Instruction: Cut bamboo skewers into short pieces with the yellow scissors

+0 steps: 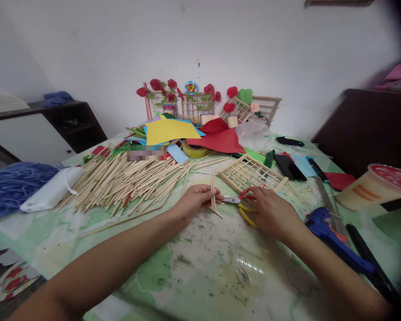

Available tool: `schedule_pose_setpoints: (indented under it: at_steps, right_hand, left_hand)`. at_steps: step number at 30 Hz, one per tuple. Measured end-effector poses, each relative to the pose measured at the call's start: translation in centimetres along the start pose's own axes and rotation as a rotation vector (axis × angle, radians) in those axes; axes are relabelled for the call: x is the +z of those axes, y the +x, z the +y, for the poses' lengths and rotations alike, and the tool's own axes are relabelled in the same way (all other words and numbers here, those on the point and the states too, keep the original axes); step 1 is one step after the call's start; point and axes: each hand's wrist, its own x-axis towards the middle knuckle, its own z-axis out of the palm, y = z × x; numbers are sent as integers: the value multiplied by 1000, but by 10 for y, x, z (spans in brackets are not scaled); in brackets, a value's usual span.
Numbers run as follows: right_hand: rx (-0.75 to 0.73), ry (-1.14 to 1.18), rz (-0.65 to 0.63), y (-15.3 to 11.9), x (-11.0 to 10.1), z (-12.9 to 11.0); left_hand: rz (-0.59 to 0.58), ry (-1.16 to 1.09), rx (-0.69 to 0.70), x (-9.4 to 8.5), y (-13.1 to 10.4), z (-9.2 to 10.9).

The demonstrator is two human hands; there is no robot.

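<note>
Near the middle of the table, my left hand (200, 199) pinches a few short wooden sticks (213, 185) between thumb and fingers. Some stand upright and one slants down toward the tabletop. My right hand (270, 209) is closed on a pair of scissors (232, 199) with yellow and red handles. Their metal blades point left and reach the sticks by my left fingertips. Just behind the hands lies a lattice of glued sticks (250, 171). A big heap of loose wooden sticks (120, 183) spreads out to the left of my left hand.
A blue glue gun (337, 243) and a drink cup (377, 187) stand right of my right arm, near a black phone (290, 167). Yellow paper (172, 130) and red paper (220, 139) lie at the back. Blue yarn (16, 187) is at far left.
</note>
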Motion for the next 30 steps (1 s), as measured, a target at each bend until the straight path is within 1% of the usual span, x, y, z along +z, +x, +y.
schedule_pose_setpoints:
  at_steps: [4, 6, 8, 10, 12, 15, 17, 19, 22, 24, 28, 30]
  right_hand:
    - [-39, 66, -60, 1, -5, 4]
    - [-44, 95, -49, 1, -9, 4]
    - [-32, 115, -13, 0, -11, 4]
    - [21, 115, 15, 0, -10, 4]
    - [114, 125, 25, 0, -7, 5]
    - [225, 232, 56, 0, 0, 8]
    - [216, 344, 81, 1, 2, 10]
    - [168, 446, 100, 2, 2, 11]
    - [127, 522, 107, 1, -3, 7]
    - [129, 499, 90, -1, -9, 2]
    - [117, 380, -28, -6, -17, -5]
    - [95, 390, -83, -8, -19, -7]
  left_hand:
    - [-8, 17, 25, 2, -2, 1]
    - [-16, 27, 49, 2, -3, 2]
    - [-16, 32, 63, 2, -4, 3]
    - [-10, 32, 68, 2, -5, 3]
    - [-6, 31, 75, 2, -5, 3]
    - [-12, 36, 96, 1, -5, 3]
    - [-21, 48, 107, 1, -5, 3]
    - [-27, 66, 111, 1, -5, 2]
    - [-35, 100, 114, 2, -5, 2]
    - [-45, 117, 116, 2, -6, 1]
    - [-75, 155, 146, 1, -6, 1]
    - [-91, 174, 168, 1, -6, 0]
